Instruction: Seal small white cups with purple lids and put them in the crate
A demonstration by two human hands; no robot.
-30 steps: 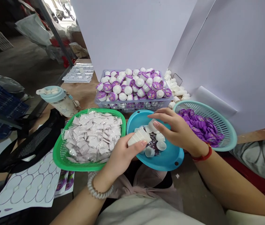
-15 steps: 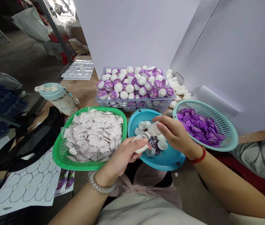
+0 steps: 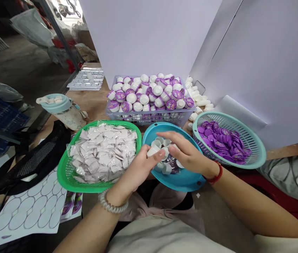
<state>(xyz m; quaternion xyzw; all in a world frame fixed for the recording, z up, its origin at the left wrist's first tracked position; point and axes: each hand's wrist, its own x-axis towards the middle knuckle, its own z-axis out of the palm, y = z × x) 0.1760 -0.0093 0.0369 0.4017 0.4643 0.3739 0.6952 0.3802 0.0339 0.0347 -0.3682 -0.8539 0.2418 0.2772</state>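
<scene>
My left hand (image 3: 140, 165) is closed around a small white cup (image 3: 153, 151) at the left rim of a blue basin (image 3: 185, 182). Over the basin, my right hand (image 3: 189, 154) has its fingers stretched out and apart, slightly blurred, close to the held cup. Something white shows between its thumb and fingers; I cannot tell whether it is touched. Loose white cups (image 3: 167, 168) and some dark purple, shiny pieces (image 3: 174, 166) lie in the basin, partly hidden by my right hand.
A green basket (image 3: 62, 175) holds small clear-wrapped white packets. Behind stands a lilac crate (image 3: 149, 117) heaped with purple-lidded white cups. Purple discs (image 3: 225, 140) fill a pale teal basket (image 3: 259, 151) at right. A tumbler (image 3: 70, 116), black mesh bag (image 3: 35, 160) and sticker sheets (image 3: 30, 211) are at left.
My right hand has opened from its grip on white cups and moved left toward my left hand. My left hand has shifted slightly up and left with its cup.
</scene>
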